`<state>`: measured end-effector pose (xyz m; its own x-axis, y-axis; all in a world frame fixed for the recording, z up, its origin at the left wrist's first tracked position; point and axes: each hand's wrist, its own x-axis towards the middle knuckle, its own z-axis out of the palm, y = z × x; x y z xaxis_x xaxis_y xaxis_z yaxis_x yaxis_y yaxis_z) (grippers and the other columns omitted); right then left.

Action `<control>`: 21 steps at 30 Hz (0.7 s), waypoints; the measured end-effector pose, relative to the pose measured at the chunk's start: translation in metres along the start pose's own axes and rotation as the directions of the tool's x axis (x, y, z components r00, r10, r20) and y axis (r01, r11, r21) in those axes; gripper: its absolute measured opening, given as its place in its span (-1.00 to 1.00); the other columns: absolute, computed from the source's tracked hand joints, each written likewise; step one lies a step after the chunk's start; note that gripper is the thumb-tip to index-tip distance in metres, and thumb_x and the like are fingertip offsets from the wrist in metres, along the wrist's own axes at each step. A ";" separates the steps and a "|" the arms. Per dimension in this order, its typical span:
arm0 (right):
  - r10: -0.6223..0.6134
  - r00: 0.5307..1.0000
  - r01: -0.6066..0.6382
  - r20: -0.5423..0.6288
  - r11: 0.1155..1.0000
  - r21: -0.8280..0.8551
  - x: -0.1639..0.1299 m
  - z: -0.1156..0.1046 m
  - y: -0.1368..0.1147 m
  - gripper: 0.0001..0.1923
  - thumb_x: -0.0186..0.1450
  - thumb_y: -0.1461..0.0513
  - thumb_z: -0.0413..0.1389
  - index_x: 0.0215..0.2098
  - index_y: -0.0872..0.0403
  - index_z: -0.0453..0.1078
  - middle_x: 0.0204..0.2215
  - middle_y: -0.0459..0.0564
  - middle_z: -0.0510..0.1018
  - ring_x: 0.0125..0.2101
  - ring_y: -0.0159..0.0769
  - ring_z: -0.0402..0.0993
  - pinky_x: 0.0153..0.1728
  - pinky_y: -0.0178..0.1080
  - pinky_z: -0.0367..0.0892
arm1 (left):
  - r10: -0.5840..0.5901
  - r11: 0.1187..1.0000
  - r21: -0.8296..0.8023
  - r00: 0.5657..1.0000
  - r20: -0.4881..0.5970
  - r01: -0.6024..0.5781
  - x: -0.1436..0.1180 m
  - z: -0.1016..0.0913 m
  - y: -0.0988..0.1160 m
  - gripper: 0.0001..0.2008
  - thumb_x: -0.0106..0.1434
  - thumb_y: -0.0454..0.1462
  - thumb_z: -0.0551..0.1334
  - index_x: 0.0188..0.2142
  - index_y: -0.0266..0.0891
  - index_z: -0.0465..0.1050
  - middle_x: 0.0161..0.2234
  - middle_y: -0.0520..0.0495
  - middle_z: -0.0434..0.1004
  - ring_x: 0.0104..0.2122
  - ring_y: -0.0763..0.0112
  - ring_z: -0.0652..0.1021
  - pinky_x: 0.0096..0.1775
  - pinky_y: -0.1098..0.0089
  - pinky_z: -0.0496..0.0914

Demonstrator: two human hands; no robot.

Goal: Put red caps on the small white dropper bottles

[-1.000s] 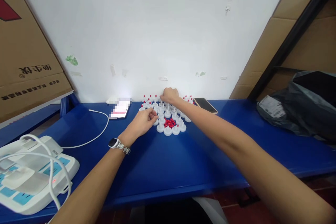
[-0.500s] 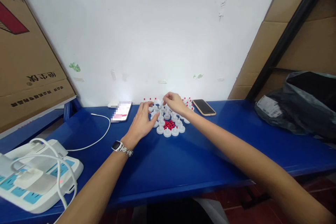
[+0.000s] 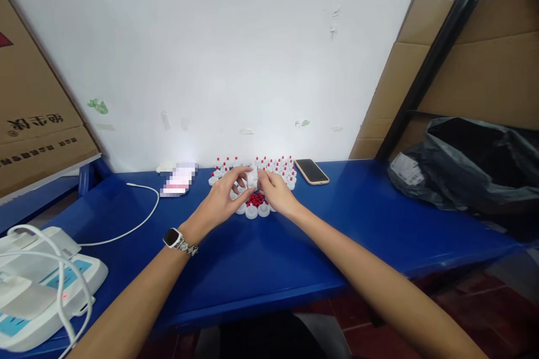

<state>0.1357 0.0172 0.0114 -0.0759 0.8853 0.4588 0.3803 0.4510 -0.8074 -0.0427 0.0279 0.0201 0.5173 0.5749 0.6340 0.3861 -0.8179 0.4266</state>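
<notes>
We hold one white cap [image 3: 252,179] pinched between both hands just above the little heap of red tips [image 3: 255,199]; its long axis we cannot tell. Our left hand [image 3: 222,199] grips it from the left, our right hand [image 3: 273,193] from the right, both equally close. Behind the heap stand rows of finished caps [image 3: 269,166]; a phone [image 3: 312,171] lies to its right.

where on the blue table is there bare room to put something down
Bare blue table in front of the white caps, between both forearms, and between the phone and black bag. Crowded at the caps, where left hand and right hand meet.
</notes>
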 end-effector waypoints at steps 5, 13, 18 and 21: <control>0.036 0.999 -0.033 -0.038 0.996 0.083 0.000 0.002 0.002 -0.50 0.38 -0.11 -0.18 -0.55 0.04 0.10 -0.64 -0.18 0.17 -0.57 -0.41 0.12 -0.47 -0.27 0.06 | -0.053 0.997 -0.051 0.998 0.029 0.055 0.000 0.001 0.004 -0.65 0.35 -0.13 0.19 0.07 -0.19 0.30 -0.26 -0.02 0.46 -0.37 0.45 0.44 -0.28 0.40 0.38; -0.003 0.997 0.004 -0.081 1.000 0.013 -0.008 0.010 -0.010 -0.50 0.40 -0.10 -0.19 -0.54 0.04 0.12 -0.63 -0.16 0.21 -0.55 -0.39 0.14 -0.47 -0.27 0.06 | -0.410 0.847 -0.335 0.908 0.086 0.414 0.006 0.013 0.010 -0.46 0.40 0.10 -0.07 -0.53 -0.22 0.21 -0.61 0.08 0.18 -0.58 0.49 0.24 -0.49 0.42 0.16; -0.020 0.997 0.024 -0.080 0.998 0.051 -0.009 0.011 -0.010 -0.48 0.39 -0.12 -0.18 -0.55 0.04 0.12 -0.63 -0.16 0.21 -0.55 -0.40 0.13 -0.47 -0.28 0.08 | -0.426 0.825 -0.369 0.900 0.091 0.428 0.004 0.013 0.006 -0.46 0.38 0.13 -0.04 -0.47 -0.24 0.30 -0.58 0.03 0.30 -0.58 0.48 0.32 -0.48 0.42 0.24; 0.013 0.997 -0.003 -0.078 0.991 0.135 -0.006 0.009 -0.007 -0.49 0.37 -0.14 -0.15 -0.54 0.03 0.10 -0.63 -0.18 0.16 -0.57 -0.42 0.09 -0.50 -0.29 0.06 | -0.237 0.923 -0.311 0.972 0.001 0.225 0.001 0.010 0.005 -0.59 0.30 0.02 0.20 -0.02 -0.19 0.33 -0.30 -0.01 0.44 -0.42 0.46 0.44 -0.37 0.44 0.34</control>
<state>0.1249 0.0095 0.0106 0.0015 0.8797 0.4755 0.2522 0.4598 -0.8515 -0.0322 0.0245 0.0167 0.4122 0.7522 0.5141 0.2352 -0.6330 0.7375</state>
